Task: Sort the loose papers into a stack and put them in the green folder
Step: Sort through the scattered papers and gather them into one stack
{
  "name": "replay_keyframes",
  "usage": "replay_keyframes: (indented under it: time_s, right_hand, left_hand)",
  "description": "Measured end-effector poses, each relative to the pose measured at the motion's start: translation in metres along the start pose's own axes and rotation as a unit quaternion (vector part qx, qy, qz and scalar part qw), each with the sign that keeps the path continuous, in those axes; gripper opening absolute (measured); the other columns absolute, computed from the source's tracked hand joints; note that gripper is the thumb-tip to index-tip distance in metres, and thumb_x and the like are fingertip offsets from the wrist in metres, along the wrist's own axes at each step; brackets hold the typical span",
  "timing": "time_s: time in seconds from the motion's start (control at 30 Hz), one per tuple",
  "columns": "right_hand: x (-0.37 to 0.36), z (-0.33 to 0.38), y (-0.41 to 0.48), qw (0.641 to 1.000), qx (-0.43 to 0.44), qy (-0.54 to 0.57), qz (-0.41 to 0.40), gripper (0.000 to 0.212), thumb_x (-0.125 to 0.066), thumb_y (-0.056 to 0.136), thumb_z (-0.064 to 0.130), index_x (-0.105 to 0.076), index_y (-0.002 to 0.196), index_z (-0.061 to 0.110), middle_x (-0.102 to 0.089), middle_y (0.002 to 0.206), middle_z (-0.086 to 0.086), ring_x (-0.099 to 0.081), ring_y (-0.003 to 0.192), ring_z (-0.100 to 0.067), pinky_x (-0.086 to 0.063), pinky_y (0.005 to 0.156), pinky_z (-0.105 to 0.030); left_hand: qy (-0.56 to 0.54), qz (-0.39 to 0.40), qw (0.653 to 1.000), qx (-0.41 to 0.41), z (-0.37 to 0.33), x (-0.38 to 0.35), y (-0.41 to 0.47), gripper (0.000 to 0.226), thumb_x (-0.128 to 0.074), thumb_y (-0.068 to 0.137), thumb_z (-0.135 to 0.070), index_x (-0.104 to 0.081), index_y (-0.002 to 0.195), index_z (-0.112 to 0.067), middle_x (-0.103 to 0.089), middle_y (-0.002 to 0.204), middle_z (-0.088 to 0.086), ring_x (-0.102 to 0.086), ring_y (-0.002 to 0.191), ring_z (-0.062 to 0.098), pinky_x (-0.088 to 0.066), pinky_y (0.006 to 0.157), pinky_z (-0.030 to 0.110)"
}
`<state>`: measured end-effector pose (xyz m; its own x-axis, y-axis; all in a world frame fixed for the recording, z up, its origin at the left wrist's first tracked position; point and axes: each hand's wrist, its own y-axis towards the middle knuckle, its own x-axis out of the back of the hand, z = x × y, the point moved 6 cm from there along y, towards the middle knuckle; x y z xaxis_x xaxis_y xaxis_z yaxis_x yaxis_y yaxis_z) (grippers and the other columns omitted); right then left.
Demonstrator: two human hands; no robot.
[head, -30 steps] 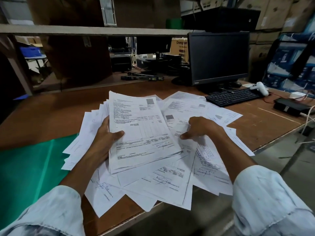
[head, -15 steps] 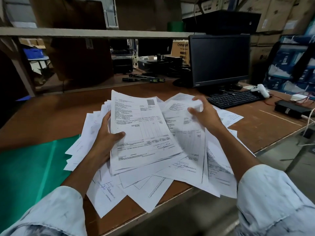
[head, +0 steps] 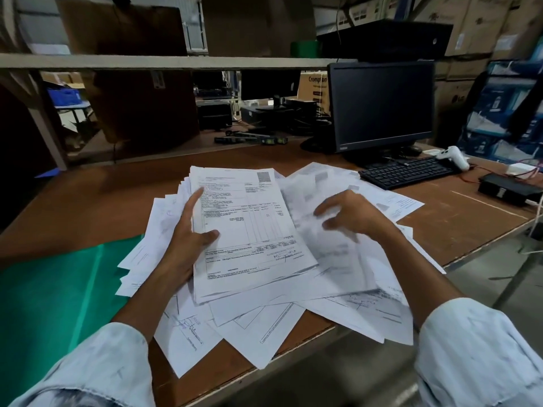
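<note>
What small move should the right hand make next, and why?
Probably the right hand, hovering open, should pinch the sheet under it and slide it onto the stack that the left hand holds: many papers lie scattered on the desk, outside the green folder.

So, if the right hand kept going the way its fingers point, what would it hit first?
Its fingers point left, so the right hand would likely meet the right edge of the stack of papers that the left hand grips; its height over the loose sheets is blurred.
</note>
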<state>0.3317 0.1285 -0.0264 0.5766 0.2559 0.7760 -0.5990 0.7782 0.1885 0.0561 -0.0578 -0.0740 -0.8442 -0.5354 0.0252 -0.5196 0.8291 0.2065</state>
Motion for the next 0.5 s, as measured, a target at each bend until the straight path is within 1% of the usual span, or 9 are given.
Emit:
replay_keyframes:
  time_s: [0.07, 0.1, 0.17, 0.23, 0.27, 0.33, 0.37, 0.4, 0.5]
  right_hand:
    - [0.030, 0.004, -0.004, 0.981, 0.005, 0.036, -0.193, 0.034, -0.070, 0.088, 0.002, -0.074, 0.114, 0.023, -0.071, 0.119, 0.001, -0.066, 0.074, -0.009, -0.046, 0.055, -0.003]
    - [0.043, 0.009, -0.008, 0.959, 0.043, 0.060, -0.274, 0.032, -0.065, 0.092, 0.004, -0.072, 0.120, 0.020, -0.070, 0.120, 0.000, -0.068, 0.078, -0.009, -0.045, 0.061, -0.001]
    - [0.062, 0.022, -0.016, 0.923, 0.126, 0.135, -0.338, 0.037, -0.063, 0.094, 0.006, -0.066, 0.129, 0.015, -0.067, 0.128, 0.002, -0.065, 0.108, -0.005, -0.041, 0.087, -0.001]
    - [0.072, 0.024, -0.013, 0.892, 0.151, 0.273, -0.326, 0.046, -0.067, 0.088, -0.003, -0.062, 0.131, 0.013, -0.063, 0.132, 0.002, -0.058, 0.121, 0.000, -0.042, 0.100, -0.011]
    - [0.073, 0.021, -0.008, 0.860, 0.147, 0.386, -0.299, 0.049, -0.068, 0.084, -0.008, -0.061, 0.129, 0.012, -0.062, 0.133, -0.002, -0.059, 0.122, -0.004, -0.047, 0.102, -0.021]
    - [0.066, 0.021, 0.001, 0.753, 0.124, 0.613, -0.206, 0.048, -0.066, 0.081, -0.009, -0.062, 0.124, 0.011, -0.064, 0.132, -0.010, -0.063, 0.120, -0.021, -0.051, 0.101, -0.042]
    - [0.057, 0.021, 0.005, 0.717, 0.095, 0.670, -0.164, 0.042, -0.063, 0.083, -0.008, -0.064, 0.120, 0.011, -0.067, 0.124, -0.010, -0.067, 0.113, -0.023, -0.054, 0.098, -0.042]
    - [0.047, 0.023, 0.008, 0.721, 0.062, 0.677, -0.137, 0.036, -0.062, 0.084, -0.008, -0.066, 0.114, 0.012, -0.071, 0.111, -0.008, -0.071, 0.099, -0.020, -0.057, 0.092, -0.039]
    - [0.015, 0.019, 0.010, 0.852, 0.001, 0.510, -0.116, 0.019, -0.078, 0.072, 0.010, -0.067, 0.087, 0.015, -0.070, 0.079, 0.004, -0.064, 0.066, -0.010, -0.056, 0.073, -0.035]
  left_hand:
    - [-0.023, -0.003, 0.999, 0.033, 0.007, 0.001, 0.002, 0.073, -0.057, 0.091, 0.014, -0.059, 0.134, -0.045, -0.050, 0.149, -0.010, -0.052, 0.133, 0.020, -0.049, 0.106, 0.043]
    - [-0.029, -0.007, 0.998, 0.047, 0.010, 0.003, 0.003, 0.068, -0.056, 0.091, 0.013, -0.063, 0.131, -0.041, -0.052, 0.148, -0.008, -0.053, 0.132, 0.021, -0.050, 0.106, 0.043]
    - [-0.030, -0.006, 0.998, 0.060, 0.014, 0.003, 0.005, 0.064, -0.056, 0.092, 0.012, -0.066, 0.129, -0.039, -0.054, 0.146, -0.006, -0.056, 0.129, 0.022, -0.052, 0.103, 0.041]
    - [-0.025, -0.006, 0.998, 0.055, 0.013, 0.003, 0.006, 0.062, -0.056, 0.092, 0.012, -0.066, 0.130, -0.036, -0.053, 0.147, -0.005, -0.057, 0.127, 0.020, -0.056, 0.094, 0.029]
    - [-0.024, -0.007, 0.998, 0.053, 0.013, 0.003, 0.006, 0.062, -0.055, 0.092, 0.013, -0.066, 0.131, -0.034, -0.052, 0.147, -0.004, -0.057, 0.127, 0.019, -0.057, 0.089, 0.024]
    - [-0.023, -0.004, 0.999, 0.049, 0.011, 0.002, 0.006, 0.062, -0.055, 0.091, 0.014, -0.065, 0.133, -0.031, -0.051, 0.148, -0.004, -0.054, 0.130, 0.018, -0.054, 0.092, 0.023]
    - [-0.016, -0.001, 0.999, 0.046, 0.011, 0.002, 0.006, 0.062, -0.055, 0.090, 0.014, -0.064, 0.133, -0.030, -0.052, 0.148, -0.003, -0.053, 0.132, 0.019, -0.051, 0.098, 0.025]
    - [-0.005, -0.002, 0.999, 0.041, 0.011, 0.003, 0.007, 0.062, -0.056, 0.090, 0.014, -0.064, 0.133, -0.029, -0.052, 0.148, -0.003, -0.052, 0.133, 0.019, -0.048, 0.102, 0.027]
    - [0.019, -0.012, 0.999, 0.038, 0.011, 0.006, 0.006, 0.058, -0.057, 0.091, 0.009, -0.068, 0.128, -0.034, -0.055, 0.145, -0.002, -0.056, 0.129, 0.021, -0.048, 0.106, 0.037]
